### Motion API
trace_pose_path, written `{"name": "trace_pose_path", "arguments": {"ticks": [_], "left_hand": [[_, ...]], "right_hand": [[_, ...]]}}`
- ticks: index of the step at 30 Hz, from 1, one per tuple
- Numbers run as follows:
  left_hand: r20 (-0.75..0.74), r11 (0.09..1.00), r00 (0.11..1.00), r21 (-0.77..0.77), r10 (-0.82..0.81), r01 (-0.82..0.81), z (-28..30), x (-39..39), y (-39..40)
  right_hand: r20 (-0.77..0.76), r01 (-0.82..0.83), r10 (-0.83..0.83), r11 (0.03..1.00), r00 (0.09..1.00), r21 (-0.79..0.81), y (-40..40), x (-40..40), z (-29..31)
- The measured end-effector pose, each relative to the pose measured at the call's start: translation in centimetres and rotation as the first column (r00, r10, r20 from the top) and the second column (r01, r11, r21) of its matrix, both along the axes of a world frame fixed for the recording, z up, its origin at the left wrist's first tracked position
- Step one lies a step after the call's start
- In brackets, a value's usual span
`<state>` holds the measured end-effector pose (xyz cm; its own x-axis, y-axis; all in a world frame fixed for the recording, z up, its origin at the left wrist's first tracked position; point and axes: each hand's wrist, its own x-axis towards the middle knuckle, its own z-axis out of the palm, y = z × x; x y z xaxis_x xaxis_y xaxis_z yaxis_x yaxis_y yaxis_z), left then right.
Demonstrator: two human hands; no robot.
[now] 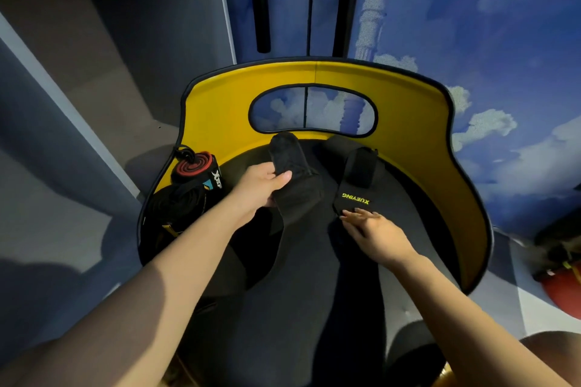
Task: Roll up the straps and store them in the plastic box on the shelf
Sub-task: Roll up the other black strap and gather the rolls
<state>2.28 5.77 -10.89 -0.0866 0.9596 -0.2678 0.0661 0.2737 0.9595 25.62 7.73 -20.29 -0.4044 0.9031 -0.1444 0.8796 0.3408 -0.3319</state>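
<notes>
A black strap lies across the dark seat of a yellow-backed chair, its far end curled up. My left hand grips this strap near the curled end, thumb on top. A second black strap with a yellow-lettered XUEYING pad lies to the right. The fingertips of my right hand touch the near edge of that pad. A rolled red and black strap sits at the seat's left edge, beside a black bundle.
The chair's yellow backrest curves round the seat and has an oval cut-out. Behind stands a blue cloud-painted wall with black bars. A grey partition is at the left. A red object lies on the floor at the right.
</notes>
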Motion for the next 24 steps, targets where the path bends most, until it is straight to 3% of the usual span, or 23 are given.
{"name": "trace_pose_path", "arguments": {"ticks": [4,6,7,8,10,12,15,18,21,24], "left_hand": [[-0.026,0.996,0.995,-0.002,-0.091,0.091,0.7,0.2,0.2],[-0.031,0.991,0.99,-0.002,-0.135,0.135,1.0,0.5,0.3],[-0.025,0.988,0.988,-0.001,-0.154,0.154,1.1,0.6,0.4],[-0.016,0.985,0.985,0.003,-0.17,0.17,1.3,0.8,0.5],[0.003,0.982,0.983,0.021,-0.185,0.185,1.8,1.1,0.7],[0.019,0.987,0.988,0.047,-0.152,0.151,2.0,1.2,1.2],[0.001,0.997,0.998,0.04,-0.069,0.069,2.0,1.1,1.9],[-0.001,0.999,1.0,0.037,0.007,-0.007,1.7,1.1,2.3],[0.131,0.998,0.99,-0.02,0.06,-0.058,1.3,1.1,2.0],[0.175,0.993,0.983,-0.098,-0.048,0.066,0.6,0.5,1.0]], "right_hand": [[0.081,0.16,-0.169,0.981,0.982,0.112,0.0,0.6,1.7],[-0.176,0.229,-0.219,0.972,0.96,0.044,-0.5,-0.5,3.4],[-0.409,0.223,-0.234,0.972,0.882,-0.074,-0.9,-1.4,4.5],[-0.629,0.16,-0.253,0.966,0.735,-0.202,-1.4,-2.2,5.5],[-0.849,0.018,-0.287,0.95,0.443,-0.312,-1.7,-3.6,6.2],[-0.905,-0.035,-0.282,0.951,0.319,-0.309,-1.8,-4.4,6.3],[-0.933,-0.031,-0.291,0.952,0.214,-0.304,-1.3,-5.1,6.0],[-0.936,-0.037,-0.306,0.948,0.172,-0.317,-1.0,-5.9,6.2],[-0.939,0.028,-0.315,0.949,0.135,-0.314,-0.4,-6.7,6.5],[-0.923,0.091,-0.358,0.933,0.14,-0.348,0.4,-6.9,7.0]]}}
